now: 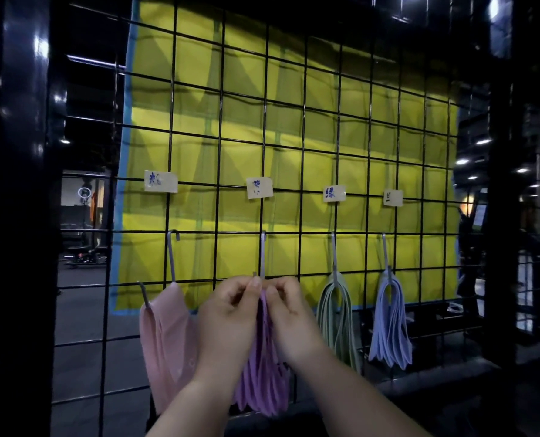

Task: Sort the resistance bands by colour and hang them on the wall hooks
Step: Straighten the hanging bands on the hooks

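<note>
The purple bands (262,373) hang in a thick bunch below the second hook (262,257) from the left, their top loops gathered between both hands on my remote feed. The left hand (227,316) has a pinching grip, thumb and forefinger pressed on the top of the bunch just under the hook's upturned tip. The right hand (290,313) mirrors it from the other side, its grip likewise pinching the purple loops, and the two sets of fingertips nearly meet. I cannot tell whether the loops sit on the hook, because the fingers cover that spot. Just left of the left hand, the pink bands (164,342) drape from the first hook (171,257). To the right, the green bands (336,316) hang from the third hook (334,257), and beyond them the pale blue bands (390,326) hang from the fourth hook (385,253). All four hooks are hung on the same horizontal wire of a black wire grid (306,146). Small paper labels (161,182) with handwriting are stuck to the grid, one above each hook. Behind the grid hangs a yellow cloth (294,89) with a blue edge. A glossy black post (19,216) stands at the left, and a dim room with ceiling lights shows beyond.
</note>
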Motion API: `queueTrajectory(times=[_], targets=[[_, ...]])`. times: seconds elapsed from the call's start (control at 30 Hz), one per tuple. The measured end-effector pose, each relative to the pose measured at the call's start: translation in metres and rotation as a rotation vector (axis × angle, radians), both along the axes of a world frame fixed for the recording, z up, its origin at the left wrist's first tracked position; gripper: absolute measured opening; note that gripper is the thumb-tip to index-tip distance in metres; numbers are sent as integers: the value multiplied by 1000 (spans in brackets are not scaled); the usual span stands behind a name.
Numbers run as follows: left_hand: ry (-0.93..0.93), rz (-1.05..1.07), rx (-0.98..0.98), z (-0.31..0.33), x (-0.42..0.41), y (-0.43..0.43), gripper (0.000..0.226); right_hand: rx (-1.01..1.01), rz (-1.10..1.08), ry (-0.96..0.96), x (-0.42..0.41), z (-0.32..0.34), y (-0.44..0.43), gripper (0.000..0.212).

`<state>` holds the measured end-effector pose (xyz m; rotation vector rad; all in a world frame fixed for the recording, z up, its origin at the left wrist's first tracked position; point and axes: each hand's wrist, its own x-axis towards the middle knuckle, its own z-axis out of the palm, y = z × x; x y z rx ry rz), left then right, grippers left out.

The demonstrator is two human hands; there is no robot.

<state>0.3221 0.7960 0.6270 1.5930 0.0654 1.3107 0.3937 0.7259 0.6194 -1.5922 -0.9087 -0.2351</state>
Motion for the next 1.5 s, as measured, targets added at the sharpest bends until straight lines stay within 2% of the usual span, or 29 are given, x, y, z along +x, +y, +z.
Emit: queueTrajectory(times=[0.1, 0.23, 0.33, 0.57, 0.8, 1.2, 1.37, 1.47, 1.5], targets=[[-8, -41, -27, 2, 1, -1, 17, 17, 71, 121, 2, -3, 1, 18], [-12, -115, -71, 3, 1, -4, 19, 110, 235, 376, 1, -2, 2, 32], [4, -151, -95, 3, 4, -3, 20, 99, 205, 322, 1, -2, 3, 41], [-79, -270, -176, 6, 2, -8, 24, 24, 106, 163, -2, -1, 0, 32], [-139, -315, -291, 9, 13, -7, 27, -23, -9, 20, 9, -2, 7, 40], [-230, -375, -363, 0, 20, -10, 24, -20, 55, 54, 6, -13, 2, 41], [-210, -334, -312, -9, 24, -11, 23, -20, 65, 79, 10, -26, -5, 41], [-117, -184, -235, -23, 30, -14, 49, -19, 85, 106, 12, -32, -8, 39], [-72, -108, -210, -29, 31, -17, 50, -7, 107, 112, 13, -35, -8, 38]])
